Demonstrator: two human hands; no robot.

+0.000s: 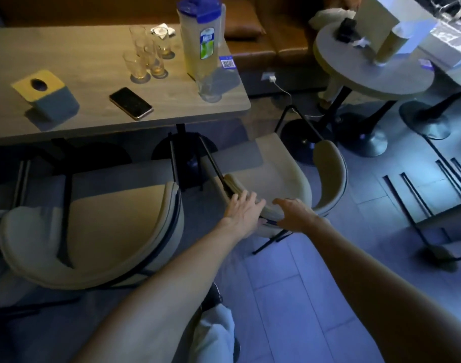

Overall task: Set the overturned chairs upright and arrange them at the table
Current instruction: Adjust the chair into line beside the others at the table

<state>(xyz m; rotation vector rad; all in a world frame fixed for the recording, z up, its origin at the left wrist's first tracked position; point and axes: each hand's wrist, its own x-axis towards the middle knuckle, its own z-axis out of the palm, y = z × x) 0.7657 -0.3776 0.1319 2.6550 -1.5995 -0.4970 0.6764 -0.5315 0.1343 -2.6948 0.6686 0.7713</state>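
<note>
A beige padded chair point(284, 176) lies tilted over on the floor just off the right end of the long wooden table point(98, 111). Its thin black legs stick out toward the table and toward the back. My left hand point(241, 212) rests with straight, spread fingers on the chair's near rim. My right hand point(295, 214) grips the same rim just to the right, thumb on top. A second beige chair point(101, 231) stands upright at the table's near side, left of my arms.
On the table are several glasses point(145, 56), a phone point(131, 103), a tissue box point(46, 94) and a tall pitcher point(200, 35). A round pedestal table point(368, 74) stands back right. The black legs of another chair point(418, 200) lie across the floor at right. A sofa runs behind.
</note>
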